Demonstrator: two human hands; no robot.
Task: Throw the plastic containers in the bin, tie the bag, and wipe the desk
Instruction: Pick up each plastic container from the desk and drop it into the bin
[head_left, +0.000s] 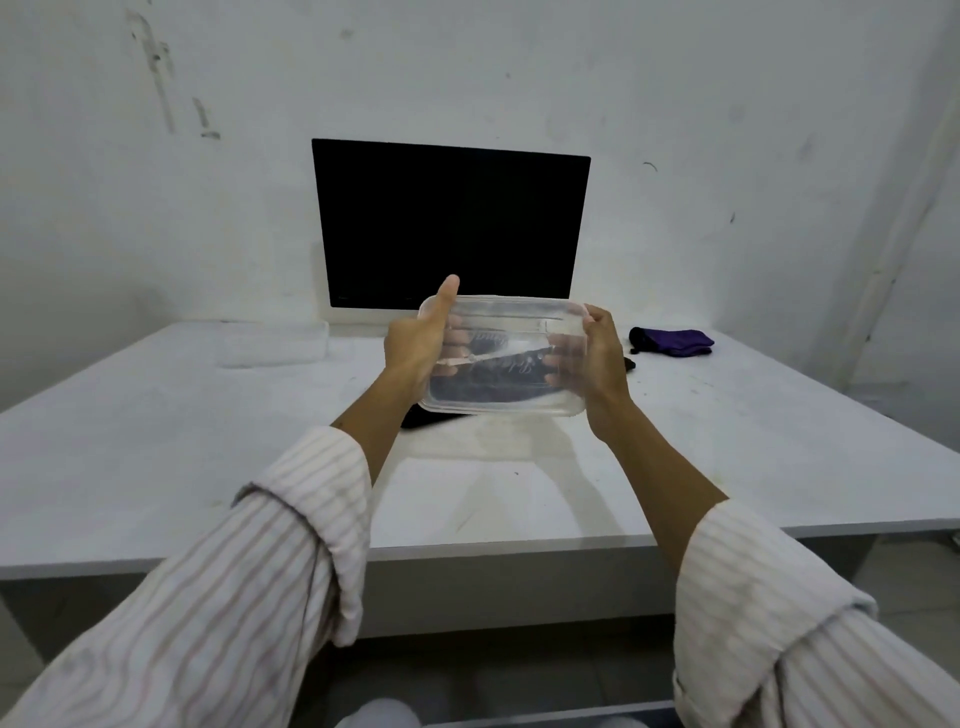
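Note:
A clear rectangular plastic container (506, 332) is held up above the middle of the white desk (156, 441), tilted toward me. My left hand (415, 345) grips its left end, thumb along the rim and fingers behind it. My right hand (605, 358) grips its right end, fingers showing through the plastic. A second clear plastic container (272, 343) lies flat on the desk at the back left. A purple cloth (672, 342) lies at the back right. No bin or bag is in view.
A black monitor (452, 223) stands against the white wall behind the held container. A dark flat object (421, 418) lies on the desk under the container, mostly hidden. The desk's front edge runs just beyond my sleeves.

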